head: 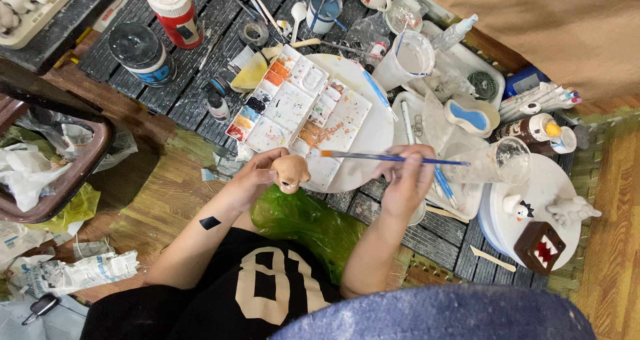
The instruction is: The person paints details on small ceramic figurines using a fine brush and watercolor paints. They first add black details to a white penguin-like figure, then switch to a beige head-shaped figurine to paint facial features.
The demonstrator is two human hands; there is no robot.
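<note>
My left hand holds a small skin-coloured clay figure head just in front of the paint palette. My right hand grips a thin blue-handled paintbrush held level, its orange bristle tip pointing left toward the figure, a short gap away. The palette has many wells with red, orange, yellow, blue and black paint, and it rests on a round white board. A green plastic bag lies under my hands.
Paint jars and a dark-lidded tub stand at the back left. A white cup, clear water cup, markers, and small painted figures on a round stand sit to the right. A bin with waste is at the left.
</note>
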